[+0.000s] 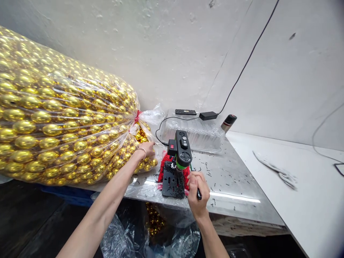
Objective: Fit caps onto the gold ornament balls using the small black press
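Slanting away lengthwise, slightly leftward, the tool (199,194) sits clamped in right fingers (192,182); grip of left fingers (149,147) unclear.

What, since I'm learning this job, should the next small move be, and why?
Perhaps pick up one of the gold balls with the left hand, since that hand is right beside them, while the right hand grips a pen-like tool near the black machine.
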The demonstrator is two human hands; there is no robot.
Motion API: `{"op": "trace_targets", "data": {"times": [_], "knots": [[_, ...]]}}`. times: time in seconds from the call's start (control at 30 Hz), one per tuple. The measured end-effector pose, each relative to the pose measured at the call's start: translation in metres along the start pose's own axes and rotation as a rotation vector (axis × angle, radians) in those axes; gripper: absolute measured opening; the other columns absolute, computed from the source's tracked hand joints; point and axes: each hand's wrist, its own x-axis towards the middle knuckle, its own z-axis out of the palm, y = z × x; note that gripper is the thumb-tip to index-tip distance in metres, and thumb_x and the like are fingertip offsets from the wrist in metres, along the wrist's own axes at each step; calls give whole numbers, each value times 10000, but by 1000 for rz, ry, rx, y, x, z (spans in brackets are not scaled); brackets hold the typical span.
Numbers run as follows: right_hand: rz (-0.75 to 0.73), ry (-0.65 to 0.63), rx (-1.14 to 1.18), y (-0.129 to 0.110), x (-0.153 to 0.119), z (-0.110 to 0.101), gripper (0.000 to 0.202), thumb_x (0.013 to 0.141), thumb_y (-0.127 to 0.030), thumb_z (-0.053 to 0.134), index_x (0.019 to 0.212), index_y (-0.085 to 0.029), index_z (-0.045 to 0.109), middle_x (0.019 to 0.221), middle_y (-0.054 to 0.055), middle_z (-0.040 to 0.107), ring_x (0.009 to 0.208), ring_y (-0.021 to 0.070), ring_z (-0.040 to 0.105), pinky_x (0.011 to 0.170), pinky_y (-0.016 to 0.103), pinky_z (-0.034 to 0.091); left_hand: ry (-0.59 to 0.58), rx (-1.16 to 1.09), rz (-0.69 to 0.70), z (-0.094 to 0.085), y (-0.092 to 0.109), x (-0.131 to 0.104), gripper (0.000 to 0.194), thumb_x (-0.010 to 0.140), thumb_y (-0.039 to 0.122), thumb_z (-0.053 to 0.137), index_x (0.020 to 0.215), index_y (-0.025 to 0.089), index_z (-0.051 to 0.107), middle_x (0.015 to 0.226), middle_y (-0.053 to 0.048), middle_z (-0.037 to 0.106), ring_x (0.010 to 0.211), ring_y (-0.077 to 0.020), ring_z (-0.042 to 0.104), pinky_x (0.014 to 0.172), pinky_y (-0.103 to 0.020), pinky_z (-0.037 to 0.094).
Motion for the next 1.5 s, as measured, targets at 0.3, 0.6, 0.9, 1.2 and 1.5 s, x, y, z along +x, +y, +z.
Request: {"op": "trace_targets", "data": {"times": [0.3, 0.6, 0.9, 1.2, 1.5], "knots": [[-16, 8, 5, 2, -1, 1, 245, 877, -49, 400, 686, -195, 448, 694, -1, 496, 695, 122, 509, 631, 264, 401, 39, -1063, -173, -19, 4, -51, 174, 841, 249, 583, 944, 118, 633, 906, -89, 693, 716, -134, 662, 547, -190, 494], [-23, -10, -3, 3, -2, -1, 229, 876, -51, 399, 708, -193, 461, 701, 1, 503, 705, 128, 513, 639, 268, 407, -138, -1582, -375, 27, 8, -112, 121, 844, 136, 561, 901, 107, 664, 888, -88, 702, 696, -117, 664, 515, -160, 514], [-12, -27, -4, -1, 1, -2, 256, 881, -37, 387, 689, -196, 444, 699, 7, 498, 713, 128, 521, 648, 271, 408, -90, -1100, -267, 100, 4, -120, 389, 692, 246, 749, 1051, 125, 658, 936, -87, 711, 779, -152, 661, 546, -184, 483], [-13, -37, -16, -1, -1, -3, 255, 877, -36, 389, 686, -197, 441, 693, 4, 500, 717, 125, 521, 644, 264, 412, 27, -347, 97, 118, 9, -124, 355, 789, 303, 625, 1127, 195, 642, 1060, -62, 716, 967, -212, 657, 875, -323, 486], [-26, -39, -14, 1, -1, -3, 258, 870, -22, 385, 687, -196, 439, 683, 2, 493, 717, 122, 516, 639, 261, 413, 65, -168, 108, 115, 20, -127, 376, 813, 300, 623, 1175, 201, 642, 1154, -73, 687, 1053, -225, 638, 915, -329, 473]]}}
